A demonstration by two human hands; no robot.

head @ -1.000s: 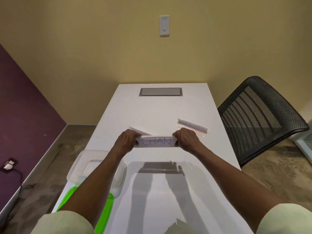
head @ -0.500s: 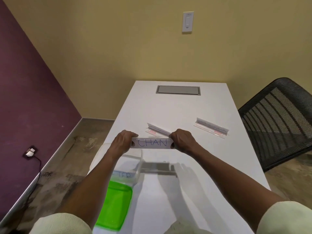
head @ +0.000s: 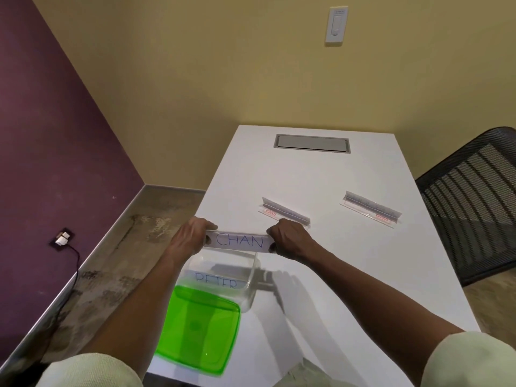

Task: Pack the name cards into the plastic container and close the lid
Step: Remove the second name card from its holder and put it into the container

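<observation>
A name card marked CHAN (head: 239,241) is held level above the far rim of the clear plastic container (head: 252,277). My left hand (head: 190,236) pinches its left end and my right hand (head: 287,238) pinches its right end. Inside the container lies a card reading PETER (head: 216,283). The green lid (head: 196,329) lies flat on the table just in front of the container. Two more clear name card holders rest on the table, one (head: 284,212) just behind my right hand and one (head: 371,209) farther right.
The white table (head: 321,289) has a grey cable hatch (head: 312,143) at its far end. A black mesh chair (head: 474,202) stands at the right edge. The container and lid sit near the table's left edge, with the floor and a wall socket below.
Both hands have carried the CHAN card to the left, from the table's middle to above the container. My view has swung left, revealing the PETER card and the whole lid.
</observation>
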